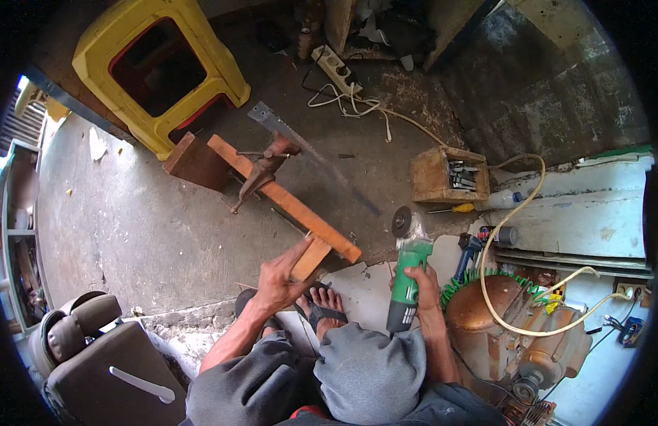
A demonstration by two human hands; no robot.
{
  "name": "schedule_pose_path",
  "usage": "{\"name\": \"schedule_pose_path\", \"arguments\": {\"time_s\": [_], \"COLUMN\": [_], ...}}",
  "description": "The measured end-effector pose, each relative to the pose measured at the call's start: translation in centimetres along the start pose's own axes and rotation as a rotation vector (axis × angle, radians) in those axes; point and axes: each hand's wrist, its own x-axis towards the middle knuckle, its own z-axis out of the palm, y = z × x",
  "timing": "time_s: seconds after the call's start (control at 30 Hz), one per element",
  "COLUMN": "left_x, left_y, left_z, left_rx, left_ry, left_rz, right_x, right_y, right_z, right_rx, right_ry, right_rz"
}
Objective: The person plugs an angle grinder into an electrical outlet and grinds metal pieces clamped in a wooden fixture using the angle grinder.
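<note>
Two hands are at work over the concrete floor (151,234), each closed on something. The left hand (278,282) grips a short wooden piece (310,261), which meets the lower part of a long orange-brown wooden bar (300,206); how the two are joined cannot be told. The right hand (422,284) is wrapped around the green body of an angle grinder (412,264), held upright in view with its disc (401,221) at the top, apart from the bar.

A rusty clamp (266,167) sits across the bar's upper half, near a brown wooden block (197,163). Just beyond lies a long metal strip (327,165), running aslant beside the bar. A yellow plastic stool (94,60) stands farther off to the left.

On the right, a wooden box (430,179) holds metal pieces, with a yellow-handled screwdriver (462,208) just beside it. Closer in, a copper-coloured compressor (479,305) stands near a green coiled hose (452,290).
</note>
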Motion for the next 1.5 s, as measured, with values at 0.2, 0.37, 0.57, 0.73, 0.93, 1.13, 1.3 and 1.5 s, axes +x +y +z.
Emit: {"name": "schedule_pose_path", "arguments": {"time_s": [0.2, 0.37, 0.57, 0.73, 0.93, 1.13, 1.3, 1.5], "left_x": [-3.1, -3.6, -3.2, -2.5, -5.7, -6.2, -4.6, -3.8], "left_y": [-0.2, 0.3, 1.1, 3.1, 0.9, 3.1, 4.8, 2.9], "left_z": [-3.5, -4.7, -6.2, -6.4, -7.4, -7.5, -7.2, -6.7], "left_rx": [0.068, 0.046, 0.066, 0.021, -0.034, -0.258, -0.123, 0.018], "left_ry": [-0.115, -0.142, -0.218, -0.239, -0.216, -0.187, -0.272, -0.215], "left_rz": [-0.092, -0.175, -0.245, -0.290, -0.441, -0.623, -0.557, -0.374], "right_x": [-3.6, -4.4, -4.1, -4.5, -3.0, -0.2, 2.1, 0.5], "right_y": [-1.0, -1.5, -0.6, 0.1, 2.2, 3.3, 5.7, 2.7], "right_z": [-2.0, -3.6, -4.1, -4.6, -5.6, -6.9, -9.6, -7.3], "right_rx": [-0.261, -0.323, -0.345, -0.327, -0.229, -0.169, -0.176, -0.040], "right_ry": [-0.093, -0.167, -0.145, -0.076, -0.097, -0.138, -0.115, -0.077], "right_rz": [0.079, 0.139, 0.162, 0.146, 0.099, 0.018, -0.017, 0.054]}}
